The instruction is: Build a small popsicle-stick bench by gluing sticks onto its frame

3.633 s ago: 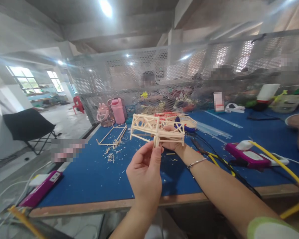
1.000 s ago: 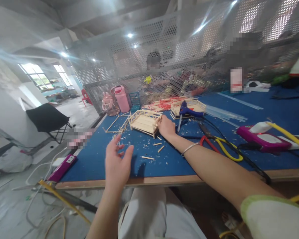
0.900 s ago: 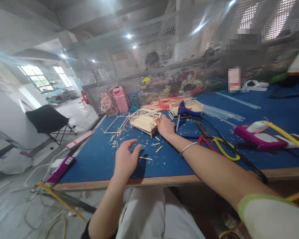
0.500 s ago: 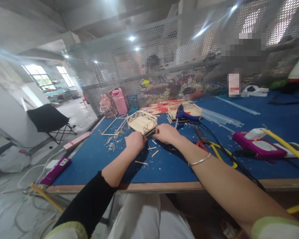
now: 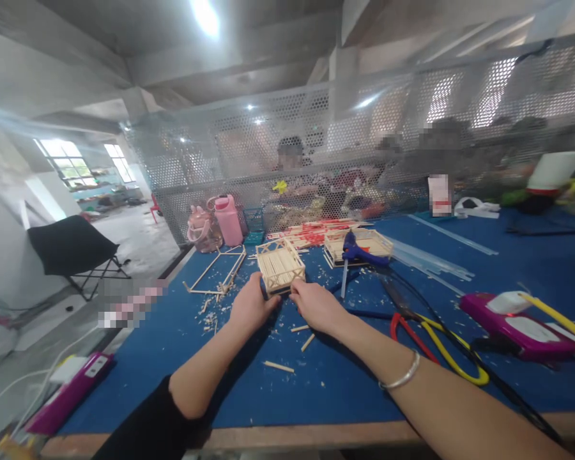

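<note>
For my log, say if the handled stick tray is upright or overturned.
Upright: the stick tray shows its slatted floor facing up.

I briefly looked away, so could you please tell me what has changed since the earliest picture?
The wooden-stick tray, first held up in both hands, has been lowered onto the blue tabletop and turned, with the left hand and right hand at its near corners. The glue gun and pink water bottle stayed put.

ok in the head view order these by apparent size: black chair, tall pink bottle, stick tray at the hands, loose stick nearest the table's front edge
1. black chair
2. stick tray
3. tall pink bottle
4. loose stick
</note>
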Motion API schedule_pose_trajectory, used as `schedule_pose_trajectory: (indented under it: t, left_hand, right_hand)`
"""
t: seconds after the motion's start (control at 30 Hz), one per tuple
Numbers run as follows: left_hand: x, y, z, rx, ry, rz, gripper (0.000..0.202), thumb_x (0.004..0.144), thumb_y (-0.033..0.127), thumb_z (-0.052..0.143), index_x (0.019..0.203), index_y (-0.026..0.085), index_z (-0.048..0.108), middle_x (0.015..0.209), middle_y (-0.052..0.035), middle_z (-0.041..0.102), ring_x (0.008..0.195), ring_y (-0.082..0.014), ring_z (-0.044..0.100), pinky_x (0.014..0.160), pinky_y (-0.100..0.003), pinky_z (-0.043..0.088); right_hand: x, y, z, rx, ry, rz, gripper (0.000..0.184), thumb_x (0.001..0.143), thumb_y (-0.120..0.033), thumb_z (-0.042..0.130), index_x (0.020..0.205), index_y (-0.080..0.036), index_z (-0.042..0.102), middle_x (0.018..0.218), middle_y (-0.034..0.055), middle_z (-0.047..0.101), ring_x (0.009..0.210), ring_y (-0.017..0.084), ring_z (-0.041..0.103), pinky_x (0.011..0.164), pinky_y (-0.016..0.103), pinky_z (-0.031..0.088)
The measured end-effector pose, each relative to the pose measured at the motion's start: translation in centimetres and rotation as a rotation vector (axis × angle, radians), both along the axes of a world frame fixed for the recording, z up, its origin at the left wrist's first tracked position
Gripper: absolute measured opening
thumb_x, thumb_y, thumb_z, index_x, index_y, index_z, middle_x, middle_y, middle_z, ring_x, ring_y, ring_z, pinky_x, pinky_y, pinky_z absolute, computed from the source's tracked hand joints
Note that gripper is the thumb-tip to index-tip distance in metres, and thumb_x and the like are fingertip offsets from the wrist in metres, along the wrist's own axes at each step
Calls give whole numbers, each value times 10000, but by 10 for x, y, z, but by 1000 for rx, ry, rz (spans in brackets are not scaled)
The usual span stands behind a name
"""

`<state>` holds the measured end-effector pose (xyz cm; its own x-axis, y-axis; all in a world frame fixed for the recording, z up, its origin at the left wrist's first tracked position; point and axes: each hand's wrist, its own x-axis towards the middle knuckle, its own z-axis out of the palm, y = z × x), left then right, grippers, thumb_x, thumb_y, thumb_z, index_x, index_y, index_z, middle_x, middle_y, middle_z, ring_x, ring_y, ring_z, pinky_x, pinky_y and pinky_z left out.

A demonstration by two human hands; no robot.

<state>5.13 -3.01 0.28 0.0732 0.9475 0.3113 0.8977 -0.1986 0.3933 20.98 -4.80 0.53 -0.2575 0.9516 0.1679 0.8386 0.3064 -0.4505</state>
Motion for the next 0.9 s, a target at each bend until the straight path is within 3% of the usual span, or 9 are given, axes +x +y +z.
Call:
schedule_pose_trajectory:
  t: [0.07,0.13,0.2,0.33,0.53,0.67,0.9]
  left_hand:
    - [-2,2,-6,53,-180,-97,476,675,202,646,1145,181,569,915,-91,678,779,-208,633,725,-303,470]
    - [-4,4,-10,65,-294,-149,339,665,140,631,999,190,651,877,-73,671,738,-183,621,716,-293,477]
    - [-6,6,-11,57,-378,-181,230,672,137,618,882,191,693,876,-72,671,748,-179,623,711,-290,484]
    - [-10,7,-9,31,-513,-208,213,685,182,611,861,212,727,897,-67,688,754,-182,641,739,-307,497]
    - [-8,3,-6,11,-704,-114,212,661,225,629,840,212,740,904,-59,723,819,-205,652,791,-328,491]
    - [-5,0,-4,-64,-831,-147,255,644,236,647,880,199,737,932,-49,729,852,-204,645,804,-315,475]
    - [2,-4,-1,-202,-1109,-186,361,553,272,747,885,136,715,732,-18,691,517,-75,505,538,-215,425]
  right_hand:
    - [-3,-1,-1,-24,101,31,156,882,-177,413,906,-166,567,822,90,671,716,167,600,609,249,347]
    - [-7,-2,-4,-49,199,75,148,878,-150,402,899,-170,547,778,65,653,646,143,565,586,235,334]
    - [-11,-4,-10,-58,263,147,174,866,-122,387,946,-177,532,771,49,643,618,136,546,574,229,333]
    - [-14,-10,-17,-77,225,299,247,844,-95,391,1020,-178,543,799,58,654,679,161,576,608,241,356]
    - [-13,-9,-14,12,224,302,147,843,-150,476,812,-182,616,835,53,636,805,171,570,734,264,399]
    - [-13,-4,-19,57,269,297,114,800,-109,532,781,-168,627,840,56,638,827,170,560,772,275,407]
    - [-10,1,-15,79,355,227,68,765,-129,580,736,-169,627,693,14,637,656,137,541,644,254,385]
